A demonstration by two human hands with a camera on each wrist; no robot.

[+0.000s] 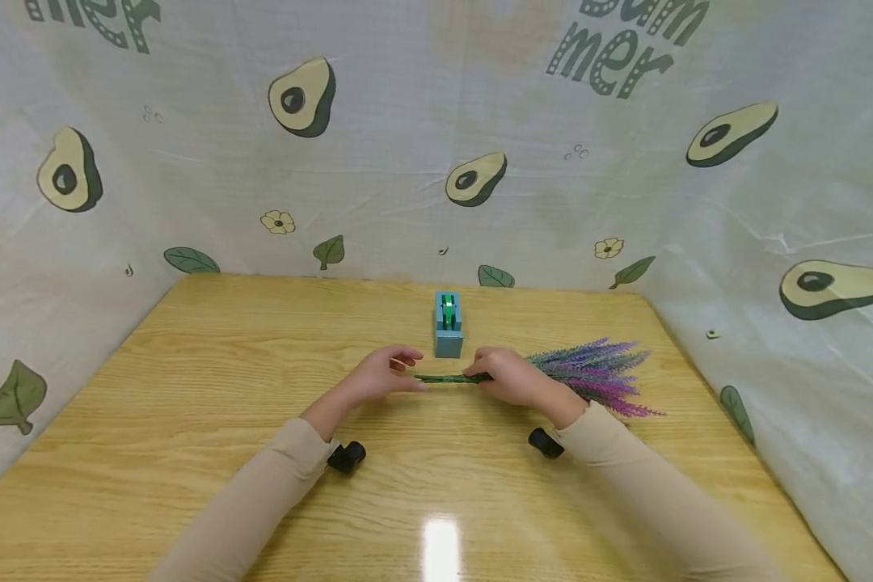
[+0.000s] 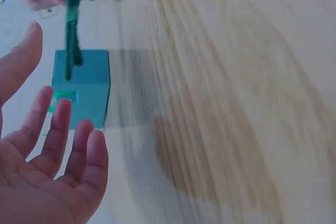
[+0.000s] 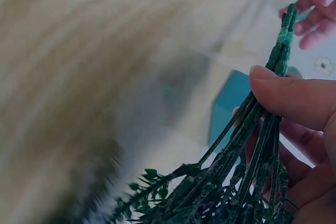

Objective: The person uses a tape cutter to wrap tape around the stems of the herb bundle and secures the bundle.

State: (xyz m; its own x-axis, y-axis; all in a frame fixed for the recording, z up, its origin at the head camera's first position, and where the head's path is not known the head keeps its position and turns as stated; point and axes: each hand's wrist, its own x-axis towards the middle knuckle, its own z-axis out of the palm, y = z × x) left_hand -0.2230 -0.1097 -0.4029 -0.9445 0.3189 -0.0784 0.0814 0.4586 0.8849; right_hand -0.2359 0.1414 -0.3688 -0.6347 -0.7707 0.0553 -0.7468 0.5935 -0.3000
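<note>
My right hand (image 1: pixel 510 377) pinches a bunch of artificial lavender (image 1: pixel 596 372) by its green stems, between thumb and fingers. The purple and pink flower heads spread to the right, and the bundled stem ends (image 3: pixel 286 30) point left. A band of shiny green tape (image 3: pixel 285 36) circles the stems close to their ends. Just left of those ends, my left hand (image 1: pixel 381 375) is spread with loosely bent fingers and holds nothing. Behind the stems stands a blue tape dispenser (image 1: pixel 448 346) with a green tape roll (image 1: pixel 448 311) in it.
The wooden table (image 1: pixel 262 339) lies under both hands. A pale sheet (image 1: pixel 393 105) printed with avocados and leaves hangs behind it and along the sides. Black wrist cameras (image 1: pixel 347 457) are fixed below both sleeves.
</note>
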